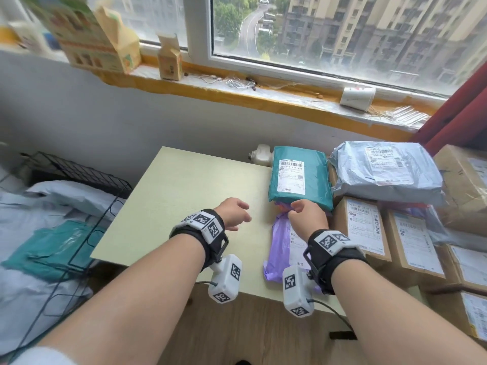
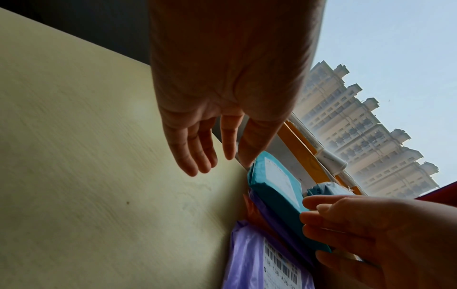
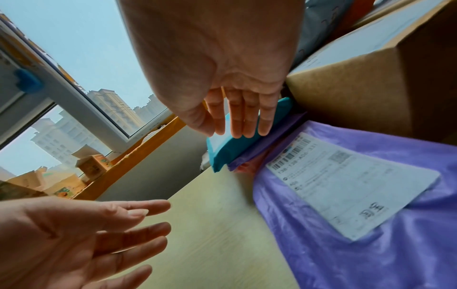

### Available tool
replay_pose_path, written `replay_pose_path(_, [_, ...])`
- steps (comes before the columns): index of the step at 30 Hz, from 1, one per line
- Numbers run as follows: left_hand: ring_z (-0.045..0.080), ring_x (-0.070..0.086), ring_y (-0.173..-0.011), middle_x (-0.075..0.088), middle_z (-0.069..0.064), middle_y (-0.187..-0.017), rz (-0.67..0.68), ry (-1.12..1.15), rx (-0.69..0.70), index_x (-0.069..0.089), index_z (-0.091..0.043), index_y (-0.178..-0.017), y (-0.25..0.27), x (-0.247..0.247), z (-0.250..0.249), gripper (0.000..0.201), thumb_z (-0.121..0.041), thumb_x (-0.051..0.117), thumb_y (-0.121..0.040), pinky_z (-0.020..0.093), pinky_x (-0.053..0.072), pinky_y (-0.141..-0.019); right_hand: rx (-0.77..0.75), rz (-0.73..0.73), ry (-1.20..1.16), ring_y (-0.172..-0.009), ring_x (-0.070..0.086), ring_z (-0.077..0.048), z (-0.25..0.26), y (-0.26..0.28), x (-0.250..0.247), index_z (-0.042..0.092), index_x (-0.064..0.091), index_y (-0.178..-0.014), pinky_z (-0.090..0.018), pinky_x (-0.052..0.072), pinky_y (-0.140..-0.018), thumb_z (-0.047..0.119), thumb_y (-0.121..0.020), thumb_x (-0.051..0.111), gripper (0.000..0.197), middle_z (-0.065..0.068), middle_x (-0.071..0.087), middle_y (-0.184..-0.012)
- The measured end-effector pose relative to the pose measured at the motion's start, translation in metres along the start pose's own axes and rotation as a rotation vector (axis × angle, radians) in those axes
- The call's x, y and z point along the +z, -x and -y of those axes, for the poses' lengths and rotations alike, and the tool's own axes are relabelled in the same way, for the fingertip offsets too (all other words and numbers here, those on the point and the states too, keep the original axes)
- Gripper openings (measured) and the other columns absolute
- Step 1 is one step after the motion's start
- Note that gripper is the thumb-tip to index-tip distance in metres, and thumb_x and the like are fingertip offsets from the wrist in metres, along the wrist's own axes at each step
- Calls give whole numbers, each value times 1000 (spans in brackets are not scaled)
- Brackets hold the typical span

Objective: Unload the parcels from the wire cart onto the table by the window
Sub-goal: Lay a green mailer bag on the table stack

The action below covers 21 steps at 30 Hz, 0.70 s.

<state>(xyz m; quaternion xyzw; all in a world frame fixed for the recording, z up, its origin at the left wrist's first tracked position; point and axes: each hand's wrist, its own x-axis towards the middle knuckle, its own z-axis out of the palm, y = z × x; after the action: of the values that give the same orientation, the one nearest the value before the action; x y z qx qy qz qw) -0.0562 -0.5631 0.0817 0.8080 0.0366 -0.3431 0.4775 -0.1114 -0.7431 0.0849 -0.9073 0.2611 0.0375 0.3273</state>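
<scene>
A teal parcel (image 1: 297, 177) lies at the back of the pale table (image 1: 184, 191), its near edge overlapping a purple parcel (image 1: 280, 248). My right hand (image 1: 295, 209) rests straight fingers (image 3: 243, 121) on the teal parcel's (image 3: 230, 150) near edge and grips nothing. My left hand (image 1: 242, 217) hovers over bare table to the left of both parcels, with relaxed fingers (image 2: 195, 154) and nothing in it. The black wire cart (image 1: 79, 175) stands left of the table and holds a teal bag (image 1: 44, 248) and grey bags (image 1: 68, 196).
Several labelled cardboard boxes (image 1: 366, 227) crowd the table's right side, with a grey poly bag (image 1: 387, 172) on top of them. The windowsill (image 1: 263, 98) behind carries cartons and a paper cup (image 1: 357, 97). A red curtain (image 1: 458, 111) hangs at the far right.
</scene>
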Motion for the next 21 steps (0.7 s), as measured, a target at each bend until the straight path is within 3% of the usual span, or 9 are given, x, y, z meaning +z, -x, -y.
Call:
replay_pose_path(9, [18,51,-102,52,7,-110,-89,43,-13,53,-12,-128,25,-60,31,39,-7,58,-90,32,50,-89,-89,62,-2,-110,59,-23,57,11,34,13,65,-113,-28,43,-94,14,-88,49,29,-5,66,-117])
replay_pose_path(14, [21,53,-116,54,7,-124,-160,65,-39,54,-14,-128,46,-105,60,38,-9,58,-91,31,51,-87,-180,113,33,-104,60,-22,105,24,66,14,66,-111,-30,47,-90,12,-87,50,29,-4,67,-114])
replay_pose_path(18, [21,52,-119,53,7,-128,-245,95,-58,55,-15,-127,63,-149,87,37,-10,58,-90,31,51,-88,-245,183,24,-102,59,-21,148,38,99,14,66,-111,-23,40,-79,9,-87,49,30,-4,66,-112])
replay_pose_path(21, [20,53,-119,53,5,-126,-301,116,-75,55,-15,-126,75,-181,110,36,-11,58,-90,32,52,-88,-288,226,23,-102,59,-20,178,50,125,15,67,-111,-22,38,-78,9,-87,50,29,-4,67,-112])
